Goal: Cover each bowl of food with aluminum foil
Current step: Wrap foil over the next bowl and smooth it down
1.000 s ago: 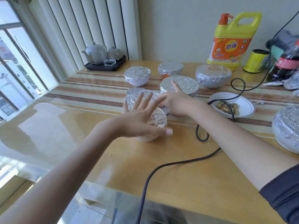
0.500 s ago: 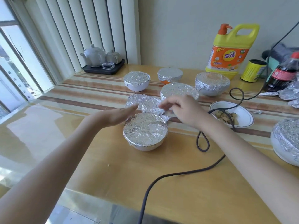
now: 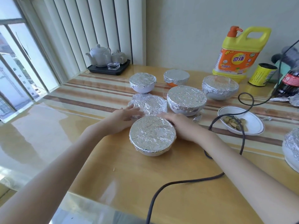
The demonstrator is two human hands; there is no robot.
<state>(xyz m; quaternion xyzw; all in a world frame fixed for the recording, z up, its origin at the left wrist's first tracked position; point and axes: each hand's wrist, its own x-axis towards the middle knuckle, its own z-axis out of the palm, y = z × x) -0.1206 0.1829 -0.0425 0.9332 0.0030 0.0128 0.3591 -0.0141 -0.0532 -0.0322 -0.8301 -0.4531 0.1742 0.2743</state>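
Foil-wrapped and round, the nearest bowl (image 3: pixel 152 135) sits at the table's (image 3: pixel 129 183) centre in the head view. Both hands flank its far rim: the left hand (image 3: pixel 124 118) at ten o'clock, the right hand (image 3: pixel 179 125) at two o'clock, fingers fairly straight, pressing the foil edge and gripping nothing. By my reading, the one uncovered dish (image 3: pixel 241 122) lies at three o'clock of the right hand, the nearer one. On the yellow detergent jug (image 3: pixel 237 54) only "KEON" is legible.
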